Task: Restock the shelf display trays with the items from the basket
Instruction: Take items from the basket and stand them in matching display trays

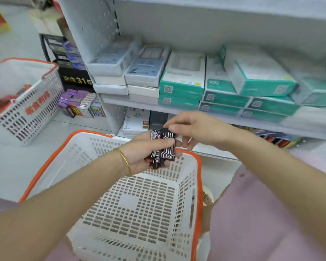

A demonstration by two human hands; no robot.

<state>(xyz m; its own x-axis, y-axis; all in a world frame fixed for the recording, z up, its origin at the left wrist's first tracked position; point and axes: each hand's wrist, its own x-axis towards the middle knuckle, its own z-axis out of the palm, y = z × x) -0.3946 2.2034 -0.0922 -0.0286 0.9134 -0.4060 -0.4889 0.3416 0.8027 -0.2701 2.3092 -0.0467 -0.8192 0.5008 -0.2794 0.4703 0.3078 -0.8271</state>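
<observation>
- Head view, far left: a second white basket (26,110) with an orange rim stands well apart from you, with red goods in it. It has no part in this step.
- Centre left: the near basket (139,204) lies below your arms. Its mesh floor shows no stock where it is visible.
- Centre: your left hand (137,155) is curled round a stack of black patterned packs (167,147), held above the basket's far rim.
- Just right of it: your right hand (194,129) has thumb and forefinger pinched at the top edge of the stack, the other fingers curled beneath.
- Judgement: you are separating one pack from the handful, between pick-up and placement. The basket looks nearly or fully cleared.
- Right, lower shelf: a display tray (279,141) with coloured stock is blurred, so I cannot tell whether it takes these packs.
- Next move: draw one pack free, keep the left hand firm so the rest do not spill, and confirm the matching tray first.
</observation>
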